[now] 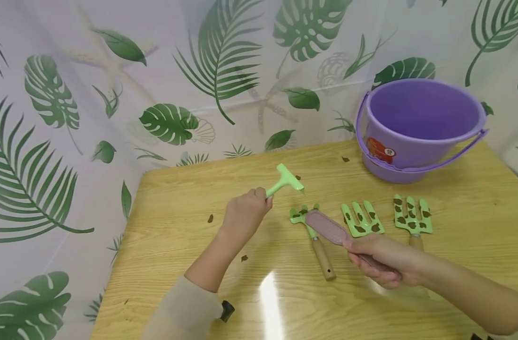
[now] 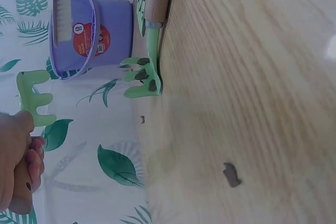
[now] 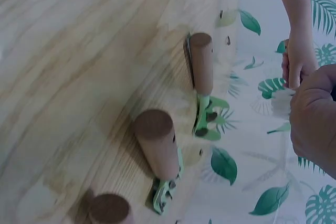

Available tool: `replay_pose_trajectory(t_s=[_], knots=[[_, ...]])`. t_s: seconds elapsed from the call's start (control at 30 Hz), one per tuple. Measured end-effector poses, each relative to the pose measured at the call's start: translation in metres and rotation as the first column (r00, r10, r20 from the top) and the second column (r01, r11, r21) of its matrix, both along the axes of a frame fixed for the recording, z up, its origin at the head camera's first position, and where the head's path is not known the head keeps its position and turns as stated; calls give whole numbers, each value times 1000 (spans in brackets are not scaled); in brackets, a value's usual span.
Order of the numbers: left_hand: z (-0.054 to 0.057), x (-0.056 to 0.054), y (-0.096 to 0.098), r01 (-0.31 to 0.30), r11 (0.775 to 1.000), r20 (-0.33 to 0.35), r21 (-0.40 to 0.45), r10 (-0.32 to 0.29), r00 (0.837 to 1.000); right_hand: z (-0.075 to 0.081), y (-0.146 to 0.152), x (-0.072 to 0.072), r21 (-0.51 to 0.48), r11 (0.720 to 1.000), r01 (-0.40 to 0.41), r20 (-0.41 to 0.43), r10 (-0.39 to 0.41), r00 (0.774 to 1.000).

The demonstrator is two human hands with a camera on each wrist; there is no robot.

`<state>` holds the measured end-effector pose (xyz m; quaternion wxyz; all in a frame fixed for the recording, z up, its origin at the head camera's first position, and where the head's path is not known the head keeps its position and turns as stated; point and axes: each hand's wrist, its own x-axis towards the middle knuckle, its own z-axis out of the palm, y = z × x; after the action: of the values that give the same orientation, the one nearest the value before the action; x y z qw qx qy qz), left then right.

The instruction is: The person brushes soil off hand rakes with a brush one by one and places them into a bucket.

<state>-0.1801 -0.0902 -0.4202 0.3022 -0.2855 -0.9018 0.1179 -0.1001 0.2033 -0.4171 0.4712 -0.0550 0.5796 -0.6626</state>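
Observation:
My left hand (image 1: 247,211) grips a small green hand rake by its wooden handle, holding its head (image 1: 289,178) above the table; three prongs show in the left wrist view, with no brown patches on them. In my right hand (image 1: 386,262) is a brush (image 1: 326,227) with a pinkish back, and its white bristles (image 2: 63,11) point down. Below the brush lies another green rake (image 1: 322,259), its prongs spotted with brown patches. Two brown-spotted green hand forks, a left one (image 1: 362,222) and a right one (image 1: 412,218), lie near my right hand, which partly covers their handles.
A purple bucket (image 1: 411,153) with its handle lowered stands at the back right of the wooden table (image 1: 174,245). Small brown flakes (image 1: 210,218) are scattered over the tabletop. A leaf-printed cloth (image 1: 157,80) hangs behind and at the left.

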Motion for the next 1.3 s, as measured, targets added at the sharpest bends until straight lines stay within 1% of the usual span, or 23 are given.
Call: replay_pose_trajectory(t_s=[0.1, 0.2, 0.37, 0.53, 0.6, 0.7, 0.8, 0.93, 0.97, 1.03, 1.13, 1.23, 1.3], knots=[[5, -7, 4, 24, 1000, -15, 11, -24, 1000, 1, 10, -1, 24, 999, -22, -47, 23, 999], [14, -15, 11, 54, 998, -33, 12, -54, 998, 2, 21, -2, 41, 999, -34, -73, 37, 997], [32, -33, 27, 123, 992, -37, -25, -124, 992, 3, 41, -4, 40, 998, -47, -80, 50, 996], [52, -49, 44, 190, 980, -52, -62, -193, 980, 6, 62, -4, 97, 994, -47, -74, 55, 996], [59, -53, 52, 221, 972, -59, -74, -225, 972, 8, 70, -4, 113, 993, -44, -71, 53, 996], [66, -59, 64, 261, 961, -81, -93, -268, 960, 9, 81, -7, 94, 994, -50, -72, 57, 996], [70, -63, 77, 302, 946, -128, -121, -316, 940, 8, 91, -8, 64, 997, -46, -65, 50, 997], [73, -70, 100, 377, 918, -166, -122, -393, 904, 6, 104, -5, 49, 998, -29, -37, 31, 999], [74, -72, 107, 388, 915, -174, -115, -403, 899, 5, 107, -4, 46, 999, -27, -26, 28, 999], [78, -77, 121, 401, 911, -176, -103, -413, 894, 4, 113, -2, 56, 998, -25, -18, 26, 999], [84, -83, 142, 363, 927, -175, -99, -375, 910, 2, 123, 2, 55, 998, -31, 0, 31, 1000], [91, -90, 166, 307, 946, -155, -109, -321, 934, 1, 134, 6, 38, 999, -34, 16, 34, 999], [94, -95, 181, 274, 956, -126, -102, -286, 950, 1, 141, 9, 36, 999, -30, 26, 29, 999]])
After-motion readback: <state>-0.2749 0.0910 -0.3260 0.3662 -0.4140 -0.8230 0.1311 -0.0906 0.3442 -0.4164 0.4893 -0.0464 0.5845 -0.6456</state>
